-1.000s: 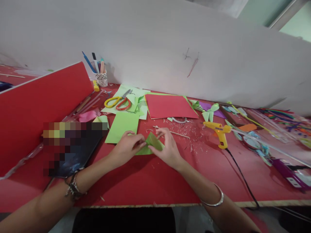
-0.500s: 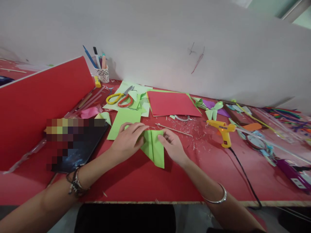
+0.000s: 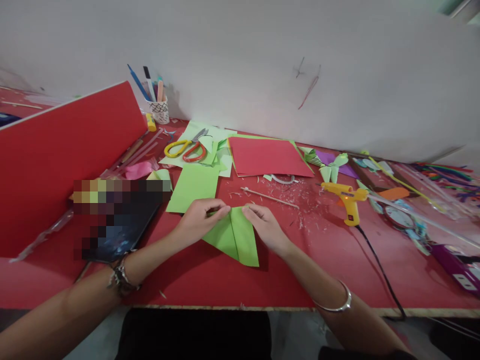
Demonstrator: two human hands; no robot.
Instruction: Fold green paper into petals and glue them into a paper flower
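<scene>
A piece of folded green paper [image 3: 236,237] is held between my two hands over the red table, a crease running down its middle. My left hand [image 3: 200,220] pinches its top edge on the left, thumb and fingers together. On the right, my right hand [image 3: 264,225] grips the top edge with thumb and fingertips. The lower corner of the paper points towards me. Just beyond my left hand lies a flat green sheet [image 3: 193,185]. A thin stick [image 3: 270,197] rests beyond my right hand.
Scissors [image 3: 185,150] lie on pale paper at the back, beside a red sheet [image 3: 270,157]. A yellow glue gun [image 3: 348,200] with a black cord stands at right. A red board [image 3: 67,165], a dark tablet-like device [image 3: 123,235] and a pen cup [image 3: 159,111] are at left.
My left hand has shifted its hold to the paper's top edge, with the fingers drawn in. The paper's left part is spread wider, and my right hand has moved slightly.
</scene>
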